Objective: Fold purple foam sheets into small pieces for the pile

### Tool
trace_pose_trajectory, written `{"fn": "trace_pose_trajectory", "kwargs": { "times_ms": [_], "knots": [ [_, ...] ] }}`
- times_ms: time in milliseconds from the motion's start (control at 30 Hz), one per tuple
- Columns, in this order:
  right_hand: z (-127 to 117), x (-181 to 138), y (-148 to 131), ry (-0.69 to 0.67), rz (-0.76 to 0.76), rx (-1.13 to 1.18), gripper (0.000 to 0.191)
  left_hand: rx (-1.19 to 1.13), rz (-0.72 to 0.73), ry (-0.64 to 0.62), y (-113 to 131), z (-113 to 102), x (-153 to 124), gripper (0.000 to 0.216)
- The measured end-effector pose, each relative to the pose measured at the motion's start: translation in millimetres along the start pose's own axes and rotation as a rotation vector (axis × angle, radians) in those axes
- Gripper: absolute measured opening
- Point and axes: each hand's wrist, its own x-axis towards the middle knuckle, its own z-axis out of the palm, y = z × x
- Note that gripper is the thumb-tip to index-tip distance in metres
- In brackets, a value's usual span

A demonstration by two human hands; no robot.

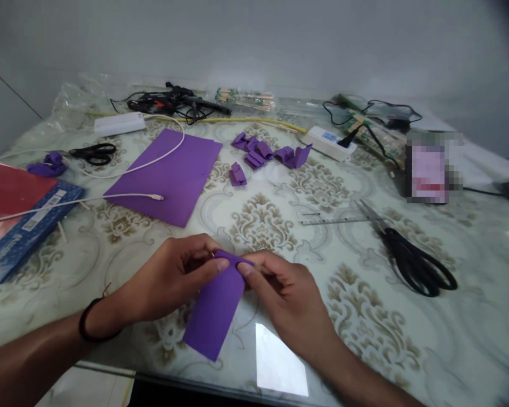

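A strip of purple paper (216, 311) is pinched between both hands, its far end bent over and its long flat part slanting down toward the table's front edge. My left hand (178, 274) grips the strip's far left corner, thumb on top. Closed on the far right corner, my right hand (286, 291) presses with its thumb near the bend; its other fingers are partly hidden behind the paper. Beyond my hands lie several folded purple paper pieces (258, 154). Larger purple sheets (165, 175) rest flat to the left of them.
Big black-handled scissors (415, 260) lie right, over a clear ruler (339, 219). Smaller scissors (94, 152), a white cable (144, 196) and a red-and-blue packet (21, 215) are left. A power strip (328, 142), a blurred-out device (427, 172) and black cables (173, 103) stand farther back.
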Motion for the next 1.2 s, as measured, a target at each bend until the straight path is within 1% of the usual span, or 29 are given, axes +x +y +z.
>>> {"fn": "trace_pose_trajectory", "kwargs": {
  "times_ms": [67, 133, 200, 267, 367, 467, 533, 633, 767, 900, 967, 1100, 1200],
  "knots": [
    [-2, 0, 0, 0.072, -0.025, -0.007, 0.021, 0.046, -0.038, -0.075, 0, 0, 1, 0.034],
    [-3, 1, 0, 0.114, -0.043, -0.02, 0.021, 0.127, -0.066, -0.113, 0, 0, 1, 0.041],
    [-4, 1, 0, 0.123, -0.044, -0.022, 0.022, 0.19, -0.069, -0.105, -1, -1, 1, 0.045],
    [-3, 2, 0, 0.123, -0.035, -0.014, 0.022, 0.193, -0.068, -0.083, -2, -1, 1, 0.046],
    [-3, 3, 1, 0.141, -0.042, 0.011, 0.022, 0.068, -0.086, -0.094, -4, 1, 0, 0.039],
    [-3, 4, 0, 0.163, -0.055, 0.032, 0.021, -0.092, -0.18, -0.192, -3, 5, -1, 0.032],
    [-3, 3, -1, 0.168, -0.064, 0.04, 0.02, -0.149, -0.246, -0.224, -2, 7, -1, 0.031],
    [-2, 3, -1, 0.171, -0.077, 0.057, 0.019, -0.185, -0.27, -0.199, -1, 10, -2, 0.028],
    [-4, 5, 1, 0.146, -0.052, 0.037, 0.02, -0.16, -0.268, -0.174, -2, 9, -2, 0.027],
    [-9, 9, 1, 0.099, -0.02, 0.047, 0.019, -0.127, -0.272, -0.154, -2, 4, 0, 0.025],
    [-12, 11, -1, 0.102, -0.015, 0.058, 0.019, -0.093, -0.256, -0.148, -1, 0, 2, 0.023],
    [-22, 14, -3, 0.194, -0.035, 0.058, 0.02, -0.009, -0.161, -0.118, -2, -8, 5, 0.017],
    [-27, 15, -1, 0.265, -0.056, 0.088, 0.021, 0.0, -0.085, -0.047, -5, -11, 7, 0.014]
  ]
}}
